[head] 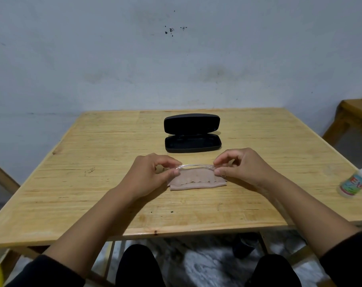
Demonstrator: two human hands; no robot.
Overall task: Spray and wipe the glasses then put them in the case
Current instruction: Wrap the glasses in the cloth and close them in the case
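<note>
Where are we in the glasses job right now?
Case is open and empty. Spray bottle is set aside and the cloth lies on the table, so cleaning may be over; can't confirm. Left hand and right hand pinch the glasses above the cloth. Casing remains.

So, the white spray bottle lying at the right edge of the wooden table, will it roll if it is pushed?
Probably yes: the white spray bottle lies on its side and looks round. It sits near the right edge of the wooden table, so a push could send it off. It looks small, likely light plastic.
</note>
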